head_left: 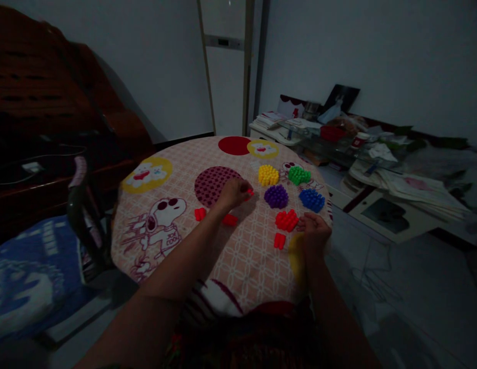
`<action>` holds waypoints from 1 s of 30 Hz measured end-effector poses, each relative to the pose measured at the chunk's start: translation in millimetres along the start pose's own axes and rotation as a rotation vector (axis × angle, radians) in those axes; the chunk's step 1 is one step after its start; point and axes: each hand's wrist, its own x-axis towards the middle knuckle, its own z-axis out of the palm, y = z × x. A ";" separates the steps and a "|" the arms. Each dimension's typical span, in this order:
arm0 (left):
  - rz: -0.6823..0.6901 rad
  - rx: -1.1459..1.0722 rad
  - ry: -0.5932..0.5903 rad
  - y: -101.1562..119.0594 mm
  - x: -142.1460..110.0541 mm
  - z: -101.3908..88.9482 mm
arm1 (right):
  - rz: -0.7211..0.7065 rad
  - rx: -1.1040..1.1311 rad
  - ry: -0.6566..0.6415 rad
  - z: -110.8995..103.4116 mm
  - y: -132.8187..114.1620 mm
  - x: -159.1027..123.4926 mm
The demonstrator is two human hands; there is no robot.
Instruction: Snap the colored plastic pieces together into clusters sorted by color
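Patterned cloth covers the round desk [254,266], read here as a clock face with 12 at the far edge. Nearest, toward 4 o'clock, lies a small red cluster [279,241]. Just beyond it sits the larger red pile [287,220], toward 3 o'clock. The right hand [316,230] rests at the 3 o'clock side beside that pile, its fingers loosely curled; whether its fingertips meet, or touch the pile, I cannot tell. Close to the clock's centre is a red piece [230,220], beside the left forearm [192,246], and another red block [200,213] lies toward 9 o'clock.

Farther in, the left hand [234,192] is toward 1 o'clock, its fingertips together, clamped on a small red bead [250,192]. The purple pile [276,197] lies toward 2 o'clock, with the blue pile [312,200] on its 3 o'clock side. Beyond them sit the yellow pile [268,175], toward 1 o'clock, and the green pile [299,175], toward 2 o'clock. Past the desk, a cluttered stand [284,136] is at 2 o'clock and a tall white unit [226,77] at 12.
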 end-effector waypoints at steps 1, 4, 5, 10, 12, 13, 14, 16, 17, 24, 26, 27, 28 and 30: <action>0.015 -0.102 -0.003 8.5 -4.1 7.0 | -0.001 -0.007 -0.003 -0.2 0.5 0.6; 0.072 -0.302 -0.082 29.9 -17.7 28.1 | 0.003 -0.007 -0.004 -0.7 1.1 2.1; 0.107 -0.320 -0.122 35.2 -22.4 33.9 | 0.006 -0.002 0.001 -0.8 1.0 2.4; 0.329 -0.224 -0.160 52.0 -44.1 51.3 | 0.009 0.003 -0.006 -1.7 1.2 2.6; 0.403 -0.159 -0.139 56.4 -51.2 56.8 | 0.004 0.003 -0.012 -2.2 1.8 2.2; 0.432 -0.129 -0.133 58.2 -54.3 60.0 | 0.003 0.005 -0.013 -2.3 1.9 1.9; 0.457 -0.102 -0.131 59.4 -57.1 63.5 | 0.002 0.007 -0.011 -2.3 1.8 1.6; 0.504 -0.066 -0.136 60.1 -61.4 70.9 | 0.003 0.003 -0.008 -1.6 1.0 1.3; 0.526 -0.057 -0.141 59.6 -62.8 74.3 | 0.004 0.000 -0.006 -1.0 0.3 1.3; 0.447 -0.126 -0.134 53.9 -61.0 73.7 | -0.010 -0.078 0.036 -5.6 -4.0 -6.9; 0.385 -0.179 -0.144 52.0 -58.1 67.3 | -0.072 -0.183 0.032 -12.1 -4.4 -19.1; 0.364 -0.205 -0.153 50.4 -56.4 64.4 | -0.124 -0.242 0.006 -15.5 -4.5 -26.9; 0.350 -0.228 -0.168 48.5 -54.8 62.0 | -0.188 -0.303 -0.038 -18.4 -4.8 -35.1; 0.339 -0.261 -0.213 44.0 -51.8 59.4 | -0.346 -0.445 -0.137 -21.8 -5.6 -50.7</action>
